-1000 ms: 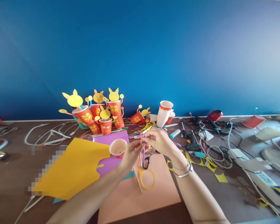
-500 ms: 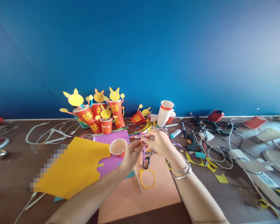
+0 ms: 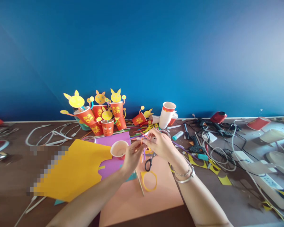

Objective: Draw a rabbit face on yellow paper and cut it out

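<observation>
Above the peach paper sheet (image 3: 137,205), my two hands meet, fingertips almost touching. My left hand (image 3: 133,153) pinches thin coloured straws (image 3: 142,157), orange and purple, whose ends show below the fingers. My right hand (image 3: 159,143), with bracelets at the wrist, is closed at the same spot, and a red straw (image 3: 144,135) sticks out beside its fingertips. The fingers partly hide how the straws sit. Just below lie black-handled scissors (image 3: 148,164) and a yellow paper ring (image 3: 149,190). A white-lined paper cup (image 3: 119,148) stands left of my left hand.
Red cups with yellow paper animal heads (image 3: 86,116) stand along the blue wall. A stack of white cups (image 3: 167,116) is behind my hands. Yellow card (image 3: 75,170) lies left; glue guns (image 3: 196,144), cables and a power strip (image 3: 269,181) lie right.
Both hands have shifted very slightly, the left one a little up and leftward, and the fingers have adjusted around the straws. Everything on the desk looks the same.
</observation>
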Tool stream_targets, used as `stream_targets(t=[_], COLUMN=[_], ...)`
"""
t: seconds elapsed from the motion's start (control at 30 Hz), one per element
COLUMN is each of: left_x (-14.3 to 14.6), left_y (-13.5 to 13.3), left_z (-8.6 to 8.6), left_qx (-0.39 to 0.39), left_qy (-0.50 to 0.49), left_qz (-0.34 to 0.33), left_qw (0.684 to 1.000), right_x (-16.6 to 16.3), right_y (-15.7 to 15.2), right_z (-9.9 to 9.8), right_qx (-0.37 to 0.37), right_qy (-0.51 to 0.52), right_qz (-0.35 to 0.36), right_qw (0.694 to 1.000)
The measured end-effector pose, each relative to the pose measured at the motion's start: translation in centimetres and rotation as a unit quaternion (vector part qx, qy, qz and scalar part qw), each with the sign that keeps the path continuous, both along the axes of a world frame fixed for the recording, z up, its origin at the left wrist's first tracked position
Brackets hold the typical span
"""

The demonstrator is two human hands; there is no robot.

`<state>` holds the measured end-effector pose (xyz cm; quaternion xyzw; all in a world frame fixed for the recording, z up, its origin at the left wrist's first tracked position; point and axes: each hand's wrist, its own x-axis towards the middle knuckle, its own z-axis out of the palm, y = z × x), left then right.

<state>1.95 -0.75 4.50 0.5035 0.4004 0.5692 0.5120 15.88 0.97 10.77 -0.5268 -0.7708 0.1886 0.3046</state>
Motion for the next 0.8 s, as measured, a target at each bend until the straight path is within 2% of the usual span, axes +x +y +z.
stream_targets(t=[0.17, 0.37, 0.43, 0.57, 0.8], left_x=[0.0, -0.3, -0.2, 0.0, 0.1], left_y=[0.0, 0.5, 0.5, 0.1, 0.1], left_z=[0.4, 0.0, -0.1, -0.1, -0.2], left_qx=[-0.006, -0.023, -0.028, -0.022, -0.024], left_qy=[0.01, 0.03, 0.017, -0.012, -0.004], left_qz=[0.011, 0.035, 0.018, -0.042, -0.032], left_qw=[1.0, 0.999, 0.999, 0.999, 0.999], right_x=[-0.2, 0.6, 0.9, 0.9, 0.3], right_y=[0.1, 0.1, 0.1, 0.4, 0.5], right_z=[0.2, 0.3, 0.3, -0.1, -0.7], right_qx=[-0.011, -0.088, -0.095, -0.07, -0.032], right_qy=[0.017, 0.102, 0.115, 0.064, 0.013], right_qz=[0.044, 0.137, 0.151, 0.097, 0.05], right_qw=[0.999, 0.981, 0.977, 0.991, 0.998])
